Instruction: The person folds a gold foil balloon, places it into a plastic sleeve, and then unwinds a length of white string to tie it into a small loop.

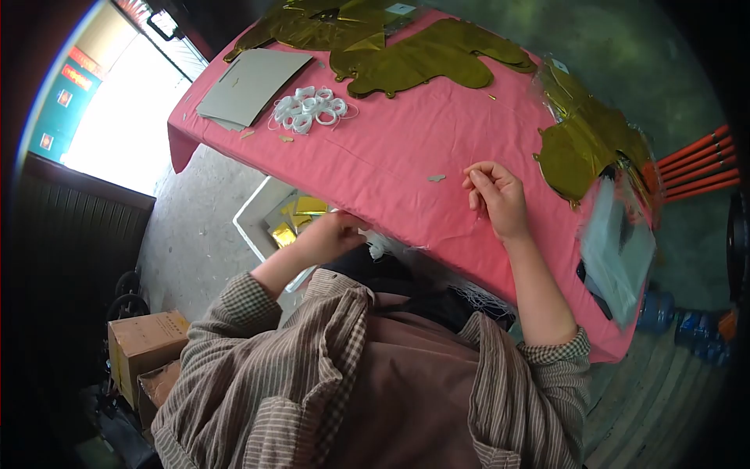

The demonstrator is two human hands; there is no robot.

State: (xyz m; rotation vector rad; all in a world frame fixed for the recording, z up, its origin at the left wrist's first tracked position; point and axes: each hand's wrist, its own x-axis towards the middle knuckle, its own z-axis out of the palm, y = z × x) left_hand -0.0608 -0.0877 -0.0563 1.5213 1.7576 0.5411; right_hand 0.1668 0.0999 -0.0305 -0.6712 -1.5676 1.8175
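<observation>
My left hand (332, 234) is at the near edge of the pink-covered table (398, 156), its fingers closed together beside a bunch of white string (376, 245); what they hold, if anything, is too small to make out. Above the right part of the cloth is my right hand (497, 195), with thumb and index finger pinched and the other fingers curled. Anything between those fingertips is too fine to tell. A small grey scrap (437, 178) lies on the cloth left of my right hand. Coils of white string (308, 108) lie farther back.
Grey cards (254, 84) lie at the back left. Flat gold foil shapes (422, 59) cover the far edge, with another (574, 156) at the right beside clear plastic bags (617, 242). A white bin (248, 219) with gold packets stands below; cardboard boxes (148, 344) stand lower left.
</observation>
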